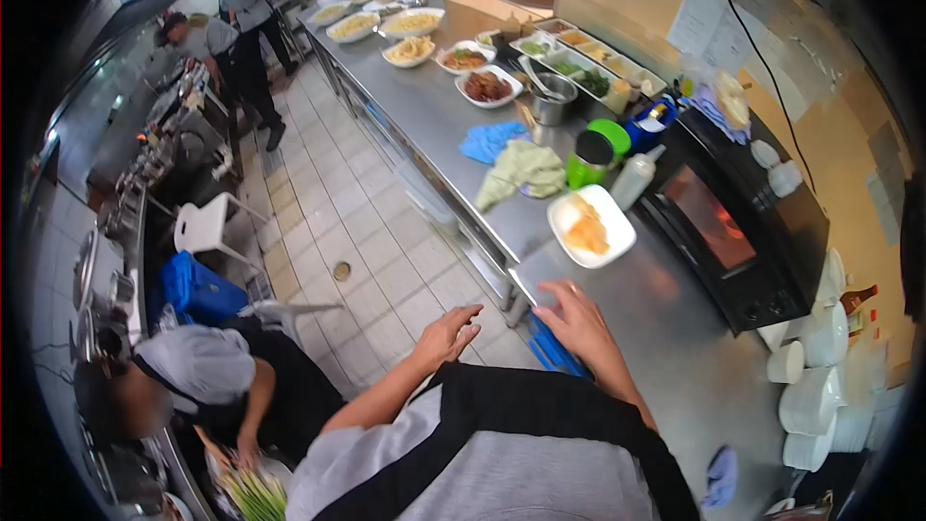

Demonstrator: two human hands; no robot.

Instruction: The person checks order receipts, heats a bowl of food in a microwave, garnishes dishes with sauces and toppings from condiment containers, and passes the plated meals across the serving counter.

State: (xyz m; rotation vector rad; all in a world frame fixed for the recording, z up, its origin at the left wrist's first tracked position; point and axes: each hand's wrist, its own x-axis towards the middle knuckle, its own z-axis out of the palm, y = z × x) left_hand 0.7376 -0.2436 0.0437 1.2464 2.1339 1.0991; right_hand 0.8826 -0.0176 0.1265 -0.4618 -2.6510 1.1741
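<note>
My left hand (449,337) hangs in the air over the tiled floor, fingers stretched out and holding nothing. Near the counter's front edge, my right hand (573,319) is also empty, its thumb and fingers apart. Beyond it on the steel counter (641,352) lies a white square plate (624,216) bearing orange and pale food (586,229). Behind the plate are a green container (584,172), a squeeze bottle (634,178) and a pale green cloth (522,174). To the plate's right stands a black toaster oven (762,222), glowing inside.
Further along the counter sit a blue cloth (494,142), a metal pot (554,99), a topping tray (585,66) and several filled dishes (487,87). Stacked white bowls (810,400) stand at right. A co-worker (207,376) handles green stalks (253,494) at lower left, near a white chair (205,224).
</note>
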